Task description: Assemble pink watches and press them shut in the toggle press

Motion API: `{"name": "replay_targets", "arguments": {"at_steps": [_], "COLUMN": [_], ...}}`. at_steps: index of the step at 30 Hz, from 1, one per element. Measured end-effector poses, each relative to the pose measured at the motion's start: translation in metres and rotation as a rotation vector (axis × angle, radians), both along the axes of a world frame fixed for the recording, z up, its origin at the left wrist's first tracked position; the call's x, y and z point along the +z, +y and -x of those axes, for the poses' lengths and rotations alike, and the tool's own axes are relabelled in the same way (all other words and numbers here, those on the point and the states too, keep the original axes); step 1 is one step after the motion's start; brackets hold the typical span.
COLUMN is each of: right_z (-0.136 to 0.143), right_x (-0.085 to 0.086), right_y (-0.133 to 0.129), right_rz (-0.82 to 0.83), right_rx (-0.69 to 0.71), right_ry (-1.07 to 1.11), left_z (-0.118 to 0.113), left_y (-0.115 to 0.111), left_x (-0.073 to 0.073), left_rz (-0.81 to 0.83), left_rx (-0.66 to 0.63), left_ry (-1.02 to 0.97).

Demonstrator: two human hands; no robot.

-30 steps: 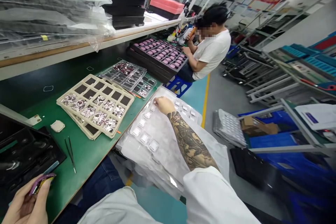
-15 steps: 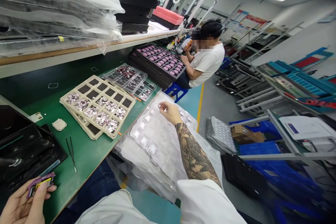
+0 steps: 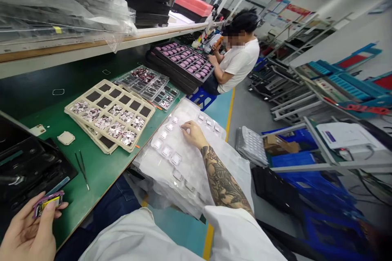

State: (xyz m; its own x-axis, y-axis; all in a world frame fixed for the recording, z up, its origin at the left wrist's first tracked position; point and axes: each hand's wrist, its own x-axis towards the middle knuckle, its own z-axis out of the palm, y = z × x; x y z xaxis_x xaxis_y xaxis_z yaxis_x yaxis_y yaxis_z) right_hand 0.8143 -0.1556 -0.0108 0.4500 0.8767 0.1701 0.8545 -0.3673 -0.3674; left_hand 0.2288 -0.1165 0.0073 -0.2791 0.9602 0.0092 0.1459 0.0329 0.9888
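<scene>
A small purple-framed device (image 3: 48, 204) with a yellow part inside is held between the thumb and fingers of my left hand (image 3: 32, 228), at the lower left over the green bench. My right hand (image 3: 192, 133) is over the white film-covered stack (image 3: 196, 167), fingertips pinched together; whatever is between them is too small to name. Several small square pieces (image 3: 166, 151) lie in rows on the stack, left of my right hand. Black tweezers (image 3: 82, 170) rest on the bench, to the right of my left hand.
Beige trays (image 3: 121, 149) of small parts and clear trays (image 3: 143, 83) lie on the green bench (image 3: 101, 189). A shelf edge (image 3: 147, 37) overhangs its back. Beyond, a person (image 3: 240, 59) sits beside a black tray of purple pieces (image 3: 186, 62).
My right hand has moved slightly down and left over the white stack, its fingertips lower. The view has shifted slightly. My left hand still holds the device.
</scene>
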Motion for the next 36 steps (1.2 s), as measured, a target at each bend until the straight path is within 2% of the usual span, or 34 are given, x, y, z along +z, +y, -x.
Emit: {"name": "replay_targets", "arguments": {"at_steps": [4, 6, 8, 9, 11, 13, 16, 18, 20, 22, 24, 27, 30, 34, 36], "right_z": [0.021, 0.042, 0.075, 0.098, 0.158, 0.233, 0.341, 0.394, 0.427, 0.443, 0.447, 0.445, 0.445, 0.448, 0.448], "right_x": [0.021, 0.034, 0.044, 0.048, 0.053, 0.056, 0.056, 0.057, 0.058, 0.057, 0.055, 0.049, 0.044, 0.037, 0.034], "right_y": [0.002, 0.005, 0.014, 0.020, 0.032, 0.041, 0.052, 0.059, 0.066, 0.072, 0.075, 0.082, 0.090, 0.093, 0.091], "right_rz": [-0.205, -0.312, -0.480, -0.555, -0.612, -0.568, -0.458, -0.435, -0.381, -0.310, -0.292, -0.381, -0.442, -0.329, -0.273], "right_rx": [-0.061, -0.042, 0.021, 0.049, 0.160, 0.293, 0.660, 0.835, 0.996, 1.153, 1.240, 1.173, 1.083, 1.085, 1.012], "right_ry": [-0.008, 0.001, -0.034, -0.017, 0.243, 0.432, 0.498, 0.585, 0.687, 0.728, 0.694, 0.621, 0.589, 0.678, 0.785], "left_z": [0.001, 0.002, 0.004, 0.004, 0.004, 0.003, 0.005, 0.008, 0.012, 0.016, 0.018, 0.018, 0.016, 0.016, 0.018], "left_y": [0.004, 0.004, 0.005, 0.006, 0.007, 0.006, 0.000, -0.004, -0.005, -0.005, -0.004, -0.004, -0.005, -0.002, 0.000], "left_x": [0.001, 0.003, 0.005, 0.006, 0.006, 0.005, 0.004, 0.003, 0.004, 0.005, 0.008, 0.013, 0.017, 0.020, 0.020], "left_rz": [0.044, 0.072, 0.097, 0.093, 0.073, 0.059, 0.070, 0.074, 0.050, 0.013, -0.015, -0.023, -0.009, 0.008, 0.002], "left_rx": [0.016, -0.033, -0.063, -0.063, -0.050, -0.033, -0.023, -0.016, 0.005, 0.028, 0.048, 0.049, -0.005, -0.004, -0.020], "left_ry": [-0.164, -0.250, -0.321, -0.344, -0.371, -0.391, -0.436, -0.467, -0.477, -0.476, -0.491, -0.557, -0.616, -0.568, -0.525]}}
